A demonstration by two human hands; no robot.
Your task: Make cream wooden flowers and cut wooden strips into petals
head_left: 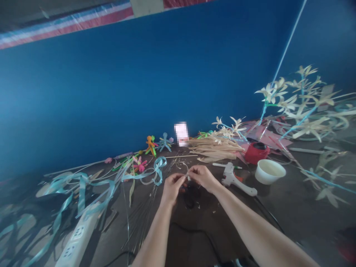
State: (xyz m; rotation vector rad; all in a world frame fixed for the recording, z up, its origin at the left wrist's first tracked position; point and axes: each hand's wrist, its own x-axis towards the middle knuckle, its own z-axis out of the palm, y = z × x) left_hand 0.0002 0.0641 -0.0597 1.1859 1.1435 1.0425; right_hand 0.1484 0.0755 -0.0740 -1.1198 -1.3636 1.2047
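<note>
My left hand (173,185) and my right hand (202,177) meet near the middle of the dark table. Thumbs and fingertips of both are pinched together on a small pale strip (185,167), whose thin end curls up between them. Its exact kind is too small to tell. Just below the fingers lies a black looped object (189,200), partly hidden by the hands; it looks like scissor handles. Right of my right hand rests a white glue gun (236,180), with a white pen-like stick (226,165) behind it.
A white cup (269,172) and red tape roll (257,152) stand at right, near pale flowers on blue stems (303,118). Dried husks (214,146) lie behind. Leftward are thin wires (141,218), blue ribbon (82,189) and a power strip (76,237). Black cable (197,230) crosses the front.
</note>
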